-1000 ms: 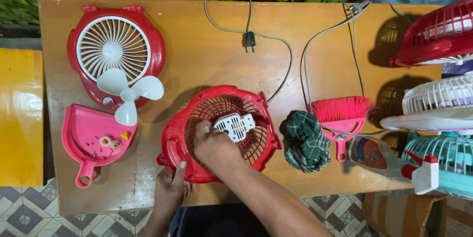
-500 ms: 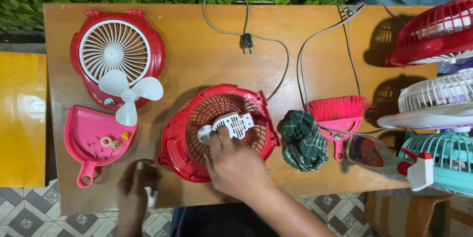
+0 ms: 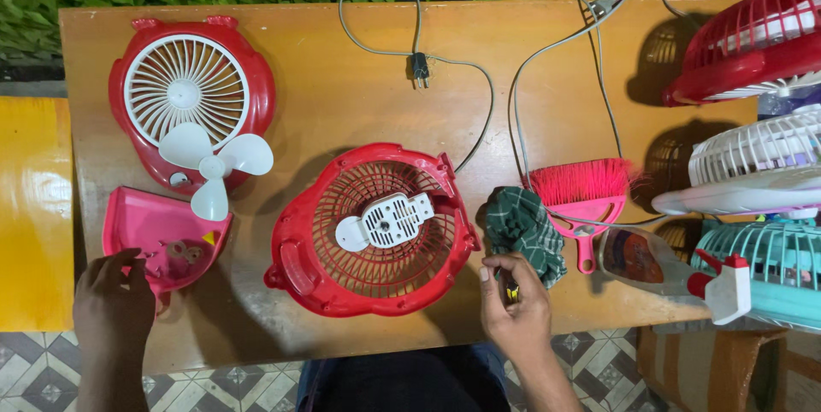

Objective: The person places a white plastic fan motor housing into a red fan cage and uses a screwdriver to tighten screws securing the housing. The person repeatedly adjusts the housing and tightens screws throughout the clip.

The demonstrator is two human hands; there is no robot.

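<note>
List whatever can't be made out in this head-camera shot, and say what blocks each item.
- Head view: the small dark tool in the right hand is mostly hidden by the fingers; its kind is unclear.
- Head view: the bits in the pink dustpan are too small to identify, and the left hand covers the handle.
- Head view: the fans at the right are cut off by the frame edge.
- Head view: the table's near edge is partly covered by the person's body.
</note>
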